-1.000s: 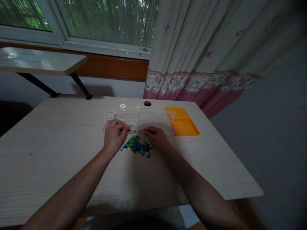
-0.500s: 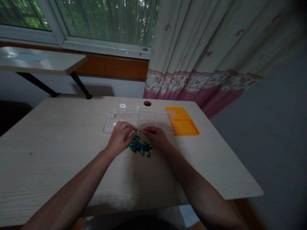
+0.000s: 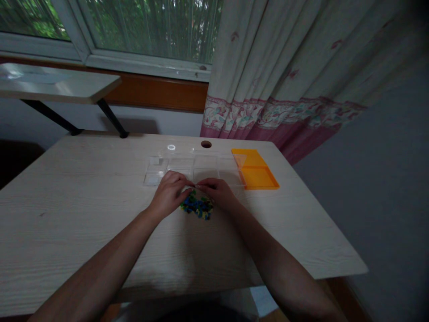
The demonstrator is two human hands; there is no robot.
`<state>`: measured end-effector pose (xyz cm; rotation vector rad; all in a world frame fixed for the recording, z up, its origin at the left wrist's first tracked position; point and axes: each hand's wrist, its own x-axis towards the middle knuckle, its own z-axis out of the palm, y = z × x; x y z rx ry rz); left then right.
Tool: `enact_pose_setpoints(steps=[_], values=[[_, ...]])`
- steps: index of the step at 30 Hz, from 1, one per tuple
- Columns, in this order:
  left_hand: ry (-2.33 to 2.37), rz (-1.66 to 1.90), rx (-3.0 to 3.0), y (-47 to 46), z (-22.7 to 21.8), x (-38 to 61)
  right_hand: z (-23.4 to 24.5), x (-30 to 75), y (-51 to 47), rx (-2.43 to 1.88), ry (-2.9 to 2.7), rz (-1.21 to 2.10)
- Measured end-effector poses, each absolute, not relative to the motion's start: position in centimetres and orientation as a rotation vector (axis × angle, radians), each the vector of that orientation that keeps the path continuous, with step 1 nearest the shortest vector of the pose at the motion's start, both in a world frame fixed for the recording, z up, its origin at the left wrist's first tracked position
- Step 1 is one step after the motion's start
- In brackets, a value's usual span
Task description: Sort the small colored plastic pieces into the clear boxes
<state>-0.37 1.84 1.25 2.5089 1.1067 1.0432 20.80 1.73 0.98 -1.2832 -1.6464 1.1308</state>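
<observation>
A small heap of blue, green, yellow and dark pieces [image 3: 197, 206] lies on the table below my fingers; the kind of piece is too small to make out. My left hand [image 3: 170, 190] is closed in a pinch at the far side of the heap. Facing it, my right hand [image 3: 218, 191] pinches too, and the fingertips of both meet. Whatever they hold between them is tiny and mostly hidden. Just beyond the hands sits a clear plastic compartment box [image 3: 206, 162], its near edge partly covered by my fingers.
An orange two-part tray [image 3: 259, 172] lies at the box's right end, overlapped by its clear edge. Behind the box is a round hole [image 3: 206, 144] in the pale wooden table [image 3: 83, 214]. A raised shelf [image 3: 60, 82] on black legs stands at the back left. A curtain [image 3: 264, 107] hangs behind.
My fingertips have come closer together, so the small gap between them has closed. The heap, the clear box and the orange tray stay where they were.
</observation>
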Motion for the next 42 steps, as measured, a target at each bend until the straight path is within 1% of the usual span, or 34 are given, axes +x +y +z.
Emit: enact_pose_setpoints(steps=[14,34,42], values=[[1.095,1.069,2.520,1.98,1.18,-0.40,1.42,20.76,1.47,-1.269,-1.692,1.119],[1.124,1.083,2.507,2.09,1.17,-0.45,0.76,20.91,1.70,-1.246,-1.669,1.154],[1.138,1.090,2.495,2.24,0.93,-0.58,0.62,20.96,1.75,-1.256,-1.706,1.116]])
